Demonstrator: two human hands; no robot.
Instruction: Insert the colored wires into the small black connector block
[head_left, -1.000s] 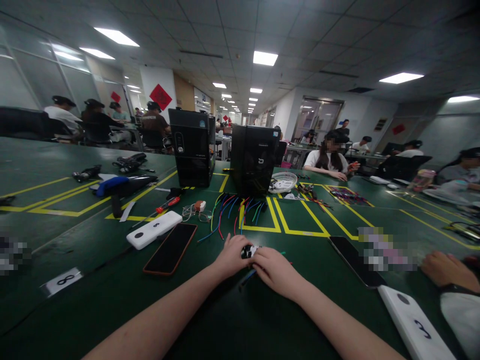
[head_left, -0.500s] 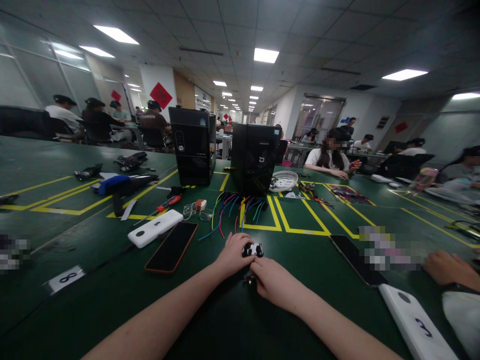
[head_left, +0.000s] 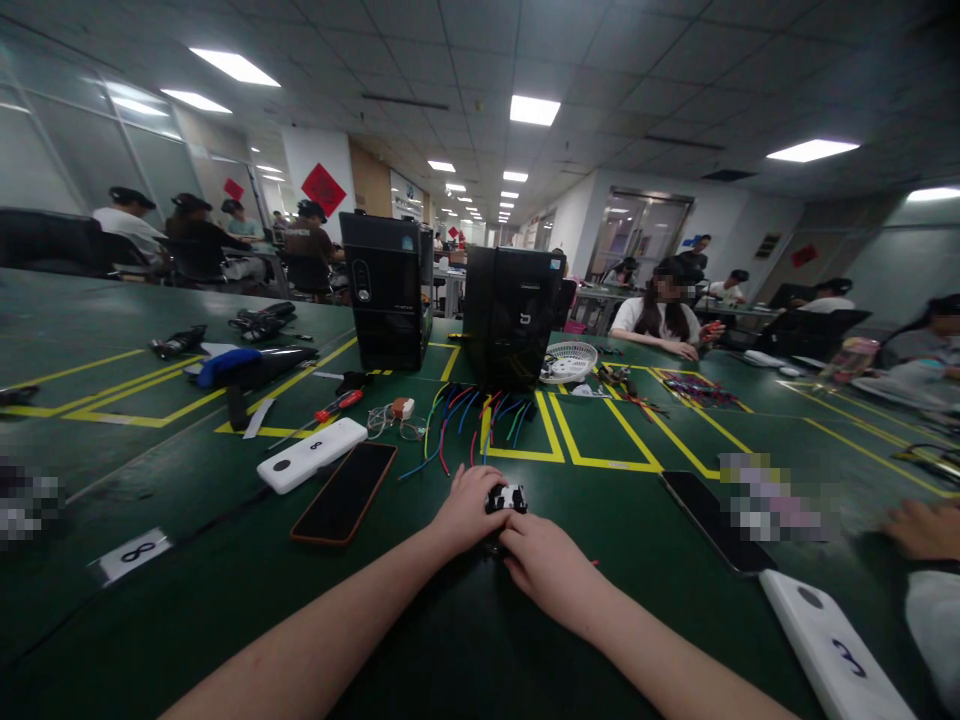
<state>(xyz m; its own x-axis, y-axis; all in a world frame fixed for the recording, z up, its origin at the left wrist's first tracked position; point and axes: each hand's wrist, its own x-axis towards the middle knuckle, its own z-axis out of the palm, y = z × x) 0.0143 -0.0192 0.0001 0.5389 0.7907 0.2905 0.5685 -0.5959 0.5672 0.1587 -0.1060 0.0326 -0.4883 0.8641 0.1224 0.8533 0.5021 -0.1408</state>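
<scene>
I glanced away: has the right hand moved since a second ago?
Yes, slightly: judged against the brown-edged smartphone, the right hand has moved nearer the camera.

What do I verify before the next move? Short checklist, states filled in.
1. Left bare hand on the small black-and-white part: ok, thumb and fingers about its left end.
2. Right bare hand gripping: cannot tell, what its fingers hold is hidden.
3. Loose red, blue and green wires clear of the left hand: cannot tell, nearest ends lie close to its fingers.
4. Flat black phone with brown edge clear of the left hand: ok, a gap shows.
5. Red-handled screwdriver set aside: ok, beyond the flat white box marked 8.
</scene>
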